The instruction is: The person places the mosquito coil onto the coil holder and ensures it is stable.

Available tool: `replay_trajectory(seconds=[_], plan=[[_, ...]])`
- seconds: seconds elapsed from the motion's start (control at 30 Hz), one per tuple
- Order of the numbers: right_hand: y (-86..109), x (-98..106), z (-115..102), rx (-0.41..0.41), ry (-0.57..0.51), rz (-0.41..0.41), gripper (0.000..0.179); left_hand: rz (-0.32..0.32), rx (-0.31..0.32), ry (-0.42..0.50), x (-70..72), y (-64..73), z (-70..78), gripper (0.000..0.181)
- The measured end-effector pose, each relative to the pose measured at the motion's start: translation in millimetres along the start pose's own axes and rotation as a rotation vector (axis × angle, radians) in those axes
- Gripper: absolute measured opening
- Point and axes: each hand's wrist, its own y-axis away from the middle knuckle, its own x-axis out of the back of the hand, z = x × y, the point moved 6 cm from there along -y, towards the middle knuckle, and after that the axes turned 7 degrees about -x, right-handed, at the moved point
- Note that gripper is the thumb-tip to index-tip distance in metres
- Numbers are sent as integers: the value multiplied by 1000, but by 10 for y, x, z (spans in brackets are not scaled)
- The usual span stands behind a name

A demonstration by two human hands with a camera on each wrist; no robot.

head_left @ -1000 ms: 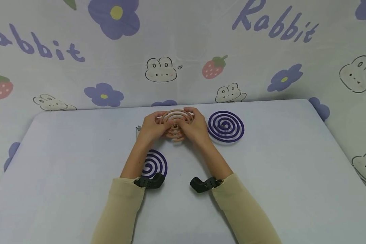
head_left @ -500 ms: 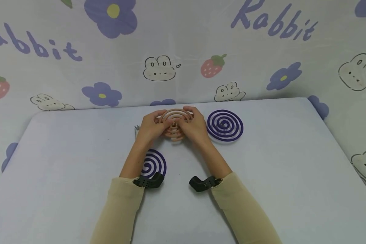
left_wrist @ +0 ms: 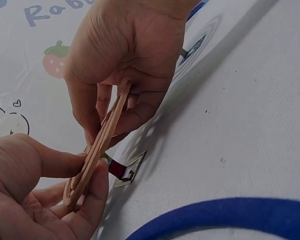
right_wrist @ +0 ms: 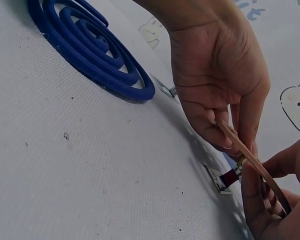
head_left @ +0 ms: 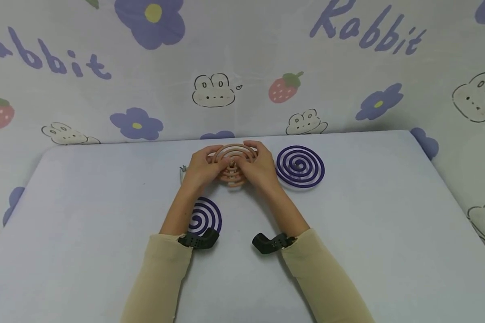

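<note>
Both hands hold a tan mosquito coil [head_left: 234, 149] near the far side of the table, tilted in the wrist views. My left hand [head_left: 204, 169] pinches its left edge, and my right hand [head_left: 262, 167] pinches the right edge; both thumbs meet near the centre. Just below the coil, a small metal stand [left_wrist: 135, 171] with a flat base and a dark red part shows in the left wrist view. Whether the coil's centre sits on that stand is hidden by fingers. A second metal stand [head_left: 182, 172] is partly covered by my left hand.
A dark blue-purple coil [head_left: 300, 167] lies right of my right hand, raised slightly above the table. Another blue-purple coil [head_left: 207, 217] is partly under my left forearm. Behind the white tabletop [head_left: 368, 215] hangs a printed cloth [head_left: 250, 58].
The head view shifts slightly. Both hands stay at the tan coil, with only tiny thumb movements at its centre.
</note>
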Motion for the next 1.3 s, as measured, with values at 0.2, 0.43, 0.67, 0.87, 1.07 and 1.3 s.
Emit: replay_trajectory(seconds=[0.2, 0.43, 0.67, 0.87, 1.07, 1.3], plan=[[29, -22, -35, 36, 5, -9, 55, 17, 6, 12, 28, -12, -12, 53], [19, -28, 7, 19, -5, 0, 55, 20, -6, 12, 10, -16, 0, 52], [19, -11, 43, -35, -70, -27, 55, 31, -40, -2, -11, -10, 50, 52], [16, -13, 23, 31, 0, -3, 55, 9, -12, 19, -13, -22, 4, 52], [10, -2, 73, -21, -51, -18, 54, 13, -20, 2, -31, -25, -1, 53], [12, -10, 46, 12, 4, -2, 53, 25, -8, 22, -21, 2, 9, 52]])
